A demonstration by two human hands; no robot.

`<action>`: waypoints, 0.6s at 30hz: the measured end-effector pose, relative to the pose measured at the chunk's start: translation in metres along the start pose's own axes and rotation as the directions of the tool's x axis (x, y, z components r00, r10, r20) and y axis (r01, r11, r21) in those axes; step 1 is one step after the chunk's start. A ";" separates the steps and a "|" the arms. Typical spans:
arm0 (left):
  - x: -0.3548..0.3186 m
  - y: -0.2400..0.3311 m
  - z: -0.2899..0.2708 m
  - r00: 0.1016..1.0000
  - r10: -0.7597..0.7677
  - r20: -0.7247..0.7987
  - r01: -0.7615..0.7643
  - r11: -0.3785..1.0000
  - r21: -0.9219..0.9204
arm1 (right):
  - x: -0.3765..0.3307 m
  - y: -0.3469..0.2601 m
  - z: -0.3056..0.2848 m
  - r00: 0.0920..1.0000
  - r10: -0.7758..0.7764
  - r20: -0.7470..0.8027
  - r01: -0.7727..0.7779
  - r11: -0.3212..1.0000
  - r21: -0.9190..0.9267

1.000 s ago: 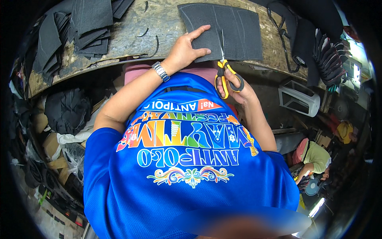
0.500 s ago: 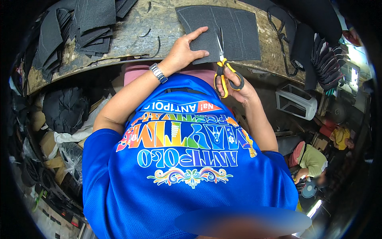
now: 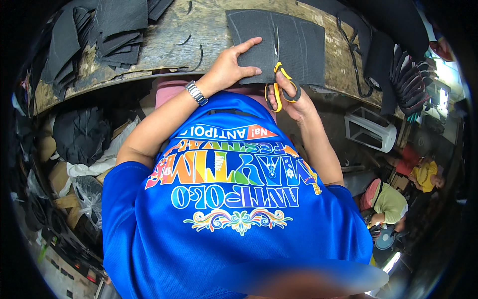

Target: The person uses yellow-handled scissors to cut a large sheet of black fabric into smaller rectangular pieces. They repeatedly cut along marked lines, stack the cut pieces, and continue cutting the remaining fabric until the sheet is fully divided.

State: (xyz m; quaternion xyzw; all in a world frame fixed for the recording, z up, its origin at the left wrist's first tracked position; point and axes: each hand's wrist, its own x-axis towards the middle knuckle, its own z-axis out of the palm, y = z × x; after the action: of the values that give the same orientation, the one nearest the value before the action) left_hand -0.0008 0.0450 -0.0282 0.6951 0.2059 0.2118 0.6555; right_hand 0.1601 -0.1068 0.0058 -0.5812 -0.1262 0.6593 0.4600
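A dark grey sheet of fabric (image 3: 303, 50) with pale chalk lines lies at the front edge of the worktable. My left hand (image 3: 233, 64) rests on its left part, thumb and index finger spread apart on top; the other fingers are hidden. My right hand (image 3: 296, 102) grips yellow-and-black scissors (image 3: 277, 67) by the handles at the sheet's near edge. Their blades point away from me over the sheet and look nearly closed. Whether the lower blade is under the fabric, I cannot tell.
Stacks of cut dark pieces (image 3: 117, 35) lie at the table's left. Thin dark offcuts (image 3: 200, 57) are scattered beside my left hand. To the right are a black cord (image 3: 356, 55), a dark roll (image 3: 377, 62) and a bundle of pieces (image 3: 408, 77). A white stool (image 3: 371, 129) stands below; people sit farther off.
The sheet has shifted slightly right and toward me. The scissor blades have come closer together, and the handles have turned a little in my right hand. My left hand stays on the sheet.
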 end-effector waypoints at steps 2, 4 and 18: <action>0.000 0.001 -0.002 1.000 0.022 -0.002 -0.022 1.000 0.013 | 0.001 0.001 0.004 0.999 -0.028 -0.039 0.027 0.999 -0.029; 0.000 0.002 -0.004 0.999 -0.037 0.027 0.038 0.999 -0.005 | 0.000 0.000 0.005 0.998 -0.003 -0.057 -0.001 0.998 -0.061; -0.005 0.010 -0.006 0.999 -0.003 0.038 0.005 0.999 -0.050 | 0.026 -0.020 -0.011 0.999 0.015 -0.032 -0.016 0.998 -0.055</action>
State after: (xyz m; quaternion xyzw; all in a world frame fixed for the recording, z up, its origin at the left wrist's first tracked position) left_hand -0.0083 0.0469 -0.0182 0.6819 0.1896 0.2023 0.6768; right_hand 0.1815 -0.0804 0.0002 -0.6050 -0.1326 0.6498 0.4406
